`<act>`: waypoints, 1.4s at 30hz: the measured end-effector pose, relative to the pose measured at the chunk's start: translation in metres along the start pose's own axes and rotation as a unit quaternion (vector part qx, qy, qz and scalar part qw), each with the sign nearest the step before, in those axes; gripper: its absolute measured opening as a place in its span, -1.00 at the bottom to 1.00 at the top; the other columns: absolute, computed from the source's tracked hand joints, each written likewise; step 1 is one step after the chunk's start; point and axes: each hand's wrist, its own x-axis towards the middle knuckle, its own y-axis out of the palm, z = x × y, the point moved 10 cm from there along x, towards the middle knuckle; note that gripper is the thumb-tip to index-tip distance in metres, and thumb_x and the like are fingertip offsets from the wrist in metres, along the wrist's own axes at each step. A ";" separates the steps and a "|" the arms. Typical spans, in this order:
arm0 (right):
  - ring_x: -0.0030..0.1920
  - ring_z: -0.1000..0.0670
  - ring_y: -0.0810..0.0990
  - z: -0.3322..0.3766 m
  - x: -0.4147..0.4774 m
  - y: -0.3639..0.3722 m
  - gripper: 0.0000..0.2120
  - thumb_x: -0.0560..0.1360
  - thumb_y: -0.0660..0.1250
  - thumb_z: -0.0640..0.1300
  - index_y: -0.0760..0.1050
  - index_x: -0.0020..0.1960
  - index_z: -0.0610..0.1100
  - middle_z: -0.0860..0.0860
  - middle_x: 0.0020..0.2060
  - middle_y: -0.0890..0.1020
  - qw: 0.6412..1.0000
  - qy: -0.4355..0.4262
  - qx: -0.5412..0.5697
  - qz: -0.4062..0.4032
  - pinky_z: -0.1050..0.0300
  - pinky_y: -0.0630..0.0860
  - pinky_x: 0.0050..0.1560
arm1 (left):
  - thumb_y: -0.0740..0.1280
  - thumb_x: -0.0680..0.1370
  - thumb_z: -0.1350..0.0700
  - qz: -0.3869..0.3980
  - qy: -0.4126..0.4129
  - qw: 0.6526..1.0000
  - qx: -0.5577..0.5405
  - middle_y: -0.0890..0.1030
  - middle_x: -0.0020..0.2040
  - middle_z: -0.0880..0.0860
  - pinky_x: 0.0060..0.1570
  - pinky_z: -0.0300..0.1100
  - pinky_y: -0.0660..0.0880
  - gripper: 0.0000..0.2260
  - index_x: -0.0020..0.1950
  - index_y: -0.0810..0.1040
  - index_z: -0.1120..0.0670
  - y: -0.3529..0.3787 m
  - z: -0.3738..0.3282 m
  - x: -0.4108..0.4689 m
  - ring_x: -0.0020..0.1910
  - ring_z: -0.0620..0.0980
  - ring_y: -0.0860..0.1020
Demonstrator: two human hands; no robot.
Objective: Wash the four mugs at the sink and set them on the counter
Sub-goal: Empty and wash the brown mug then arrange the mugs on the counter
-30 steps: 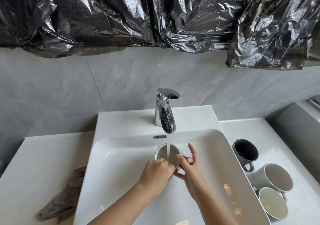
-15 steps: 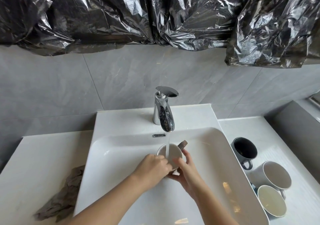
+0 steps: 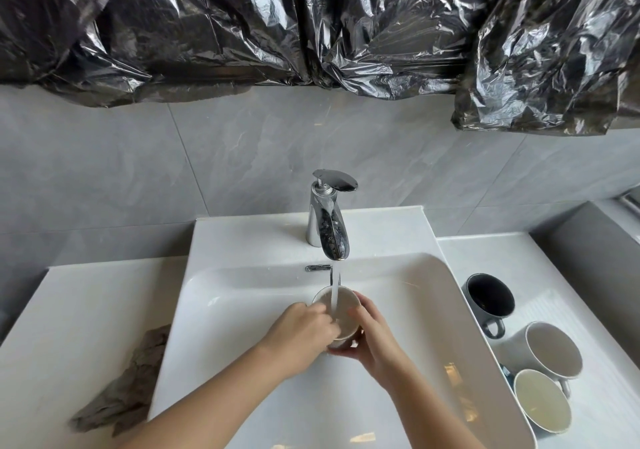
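While water runs, both hands' grip [image 3: 375,341] around mug [image 3: 341,310].

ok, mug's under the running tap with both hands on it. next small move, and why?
Probably keep turning the mug under the stream while the left hand rubs the rim and inside. Water is falling straight into it, the right hand cups it from below, and the left fingers sit at the rim, so it looks mid-rinse, too early to set on the counter.
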 end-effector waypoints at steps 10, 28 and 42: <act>0.21 -0.15 0.54 0.019 -0.004 0.004 -0.76 0.59 0.22 -0.14 0.51 0.24 -0.03 -0.13 0.19 0.55 0.999 0.015 -0.026 -0.022 -0.33 0.60 0.03 | 0.28 0.49 0.19 -0.480 -0.157 0.850 -0.153 0.58 -0.04 0.06 -0.10 -0.06 0.49 -0.89 -0.05 0.58 0.17 -0.182 0.069 -0.049 -0.06 0.08 0.53; 0.19 -0.16 0.55 0.025 -0.013 0.009 -0.67 0.53 0.30 -0.05 0.45 0.28 -0.02 -0.14 0.23 0.51 1.000 -0.018 0.015 -0.006 -0.20 0.63 -0.01 | 0.21 0.55 0.06 -0.399 -0.374 0.668 -0.504 0.46 0.26 -0.04 0.20 -0.22 0.37 -0.69 0.29 0.43 0.05 -0.058 0.089 -0.073 0.28 -0.09 0.44; 0.15 0.00 0.55 0.003 -0.025 0.030 -0.31 0.31 0.36 -0.02 0.25 0.41 0.17 -0.04 0.27 0.51 0.984 -0.058 -0.129 0.106 0.05 0.59 0.08 | 0.36 0.41 -0.27 0.038 -0.367 0.282 -0.886 0.62 0.10 0.19 -0.05 0.01 0.52 -0.42 0.24 0.59 0.14 0.082 0.012 -0.047 -0.01 0.22 0.60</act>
